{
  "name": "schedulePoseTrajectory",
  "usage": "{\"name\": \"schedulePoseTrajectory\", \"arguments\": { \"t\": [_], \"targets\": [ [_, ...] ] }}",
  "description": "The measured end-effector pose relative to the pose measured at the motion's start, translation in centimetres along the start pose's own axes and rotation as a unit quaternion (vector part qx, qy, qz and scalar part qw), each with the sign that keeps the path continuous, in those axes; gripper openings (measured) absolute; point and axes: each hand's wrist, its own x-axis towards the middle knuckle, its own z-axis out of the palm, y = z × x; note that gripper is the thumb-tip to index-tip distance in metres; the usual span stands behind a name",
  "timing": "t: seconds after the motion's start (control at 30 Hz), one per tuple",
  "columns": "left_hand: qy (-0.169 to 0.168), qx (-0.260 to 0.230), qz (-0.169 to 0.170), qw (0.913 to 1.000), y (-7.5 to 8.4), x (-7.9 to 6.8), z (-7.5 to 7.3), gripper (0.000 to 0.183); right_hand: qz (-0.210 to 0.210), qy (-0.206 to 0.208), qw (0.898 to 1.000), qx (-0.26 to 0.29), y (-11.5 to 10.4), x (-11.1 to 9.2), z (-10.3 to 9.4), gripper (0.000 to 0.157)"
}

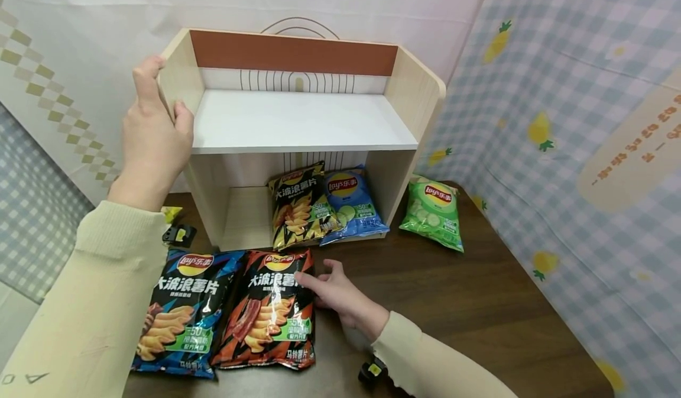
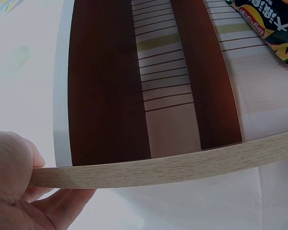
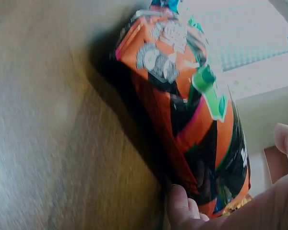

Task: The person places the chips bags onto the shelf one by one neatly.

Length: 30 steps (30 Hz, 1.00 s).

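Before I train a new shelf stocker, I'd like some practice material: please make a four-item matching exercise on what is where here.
1. Green bag
2. Black-and-gold bag
3. Black-and-red bag
4. Left hand

A. Gripping the side of the shelf
B. Beside the right hand
C. Right of the shelf, head view
D. In the lower compartment

Pairs: 1-C, 2-D, 3-B, 4-A

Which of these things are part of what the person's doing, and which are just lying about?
Seem part of the job:
- Shelf, gripped by the left hand
- Red bag, right hand at its edge

Untouched, perhaps just lying about:
- Blue-black bag
- Black-gold bag, in the shelf
- Blue bag, beside it
- Green bag, outside the shelf
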Motion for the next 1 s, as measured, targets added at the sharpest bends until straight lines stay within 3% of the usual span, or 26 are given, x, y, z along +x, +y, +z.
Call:
{"name": "schedulePoseTrajectory", "arguments": {
  "t": [0.47,0.67,1.0],
  "targets": [
    [-0.012,0.006,-0.011,0.9999,-0.1,-0.1,0.0,0.052,0.000,-0.024,0.997,-0.067,1.3,0.0,1.4,0.109],
    [-0.001,0.005,0.002,1.0000,-0.2,0.0,0.2,0.051,-0.007,-0.014,0.995,-0.102,1.7,0.4,1.3,0.103],
    [-0.011,0.009,-0.010,0.9999,-0.1,0.0,0.0,0.052,-0.006,-0.013,0.992,-0.124,1.6,0.2,1.0,0.093]
  ]
}}
